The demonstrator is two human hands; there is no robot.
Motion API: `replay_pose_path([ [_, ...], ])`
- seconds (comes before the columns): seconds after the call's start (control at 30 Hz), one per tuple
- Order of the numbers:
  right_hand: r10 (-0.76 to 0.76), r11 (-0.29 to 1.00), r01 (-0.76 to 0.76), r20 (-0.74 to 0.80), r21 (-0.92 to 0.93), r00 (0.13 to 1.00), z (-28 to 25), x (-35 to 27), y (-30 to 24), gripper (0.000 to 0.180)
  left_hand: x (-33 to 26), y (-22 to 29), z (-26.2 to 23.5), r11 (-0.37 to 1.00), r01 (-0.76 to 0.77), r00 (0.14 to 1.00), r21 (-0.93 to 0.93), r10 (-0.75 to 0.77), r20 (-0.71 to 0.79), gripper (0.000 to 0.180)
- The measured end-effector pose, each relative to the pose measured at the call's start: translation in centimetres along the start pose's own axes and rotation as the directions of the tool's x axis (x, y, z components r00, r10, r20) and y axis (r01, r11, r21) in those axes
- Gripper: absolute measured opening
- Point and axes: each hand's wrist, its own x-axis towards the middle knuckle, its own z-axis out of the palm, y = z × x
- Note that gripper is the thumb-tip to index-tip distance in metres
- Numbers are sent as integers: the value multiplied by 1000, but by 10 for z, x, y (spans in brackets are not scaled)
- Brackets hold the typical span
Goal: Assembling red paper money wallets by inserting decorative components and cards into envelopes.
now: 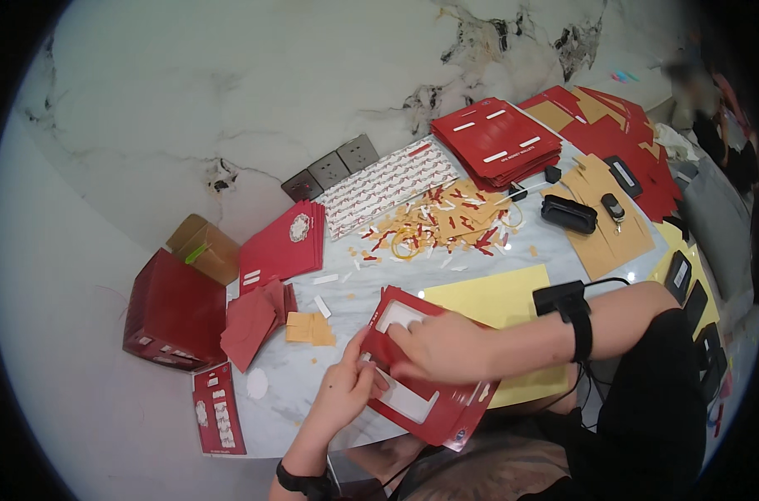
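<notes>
A flat red die-cut card [425,405] with white strips and a white window lies at the table's near edge. My right hand [438,346] rests on its upper part, fingers pressing near the white window. My left hand [346,391] grips the card's left edge, with the thumb and fingers pinching it. A black band sits on each wrist. A yellow sheet [496,301] lies under my right forearm.
Paper scraps and rubber bands [438,221] are heaped mid-table. Stacks of red cards [496,142] and red envelopes [283,244] stand behind, with a red box [172,311] at the left. A black case [568,213], a key fob [613,205] and tan sheets lie right.
</notes>
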Motion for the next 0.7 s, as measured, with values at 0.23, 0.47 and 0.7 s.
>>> replay_pose_path([
  [0.23, -116, 963, 96, -68, -251, 991, 34, -10, -6, 33, 17, 0, -4, 656, -567, 791, 498, 602, 108, 55],
  [0.47, -340, 910, 341, 47, -237, 939, 35, -1, 21, 24, 9, -19, 10, 636, -477, 871, 607, 434, 230, 41],
  [0.7, -385, 887, 401, 113, -231, 916, 32, 16, 21, 22, 6, -27, 19, 565, -426, 859, 706, 497, 121, 38],
])
